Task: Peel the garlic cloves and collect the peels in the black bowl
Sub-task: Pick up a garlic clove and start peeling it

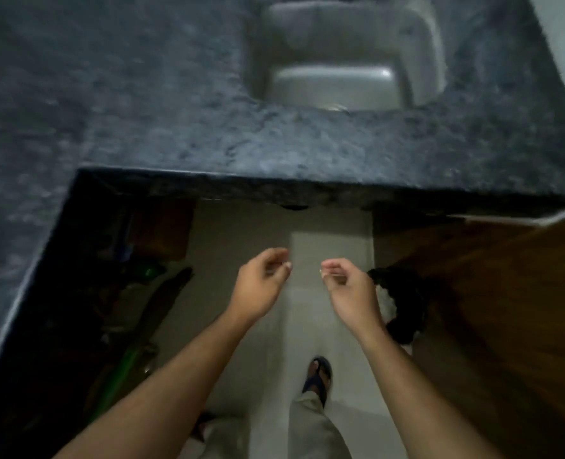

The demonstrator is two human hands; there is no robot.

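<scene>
**Hands held low in front of the desk, no garlic or bowl in sight**

The person stands facing a dark stone desk with a steel sink set into it. Both hands hang below the desk edge, over a pale tiled floor. The left hand has its fingers loosely curled, tips drawn towards the thumb; the right hand does the same, fingertips close together as if pinching. A thin pale sliver seems to show at the right fingertips, perhaps a scrap of peel, but the picture is too blurred to say. Whether either hand really holds anything, I cannot tell.

The garlic cloves and the black bowl are nowhere in this view. The stretch of desk that shows carries neither. A dark crumpled shape lies on the floor just beside the right hand, possibly a bag; a wooden door stands to the right. A sandalled foot shows below.

What could go wrong, as I judge it: if a bit of peel is in those fingertips, it is light and papery, and with the hands over the floor and not over a bowl it could drift down and be lost. Sticky peel may also cling to the fingers and not drop where meant. With the bowl out of sight, the person must find it first.
</scene>
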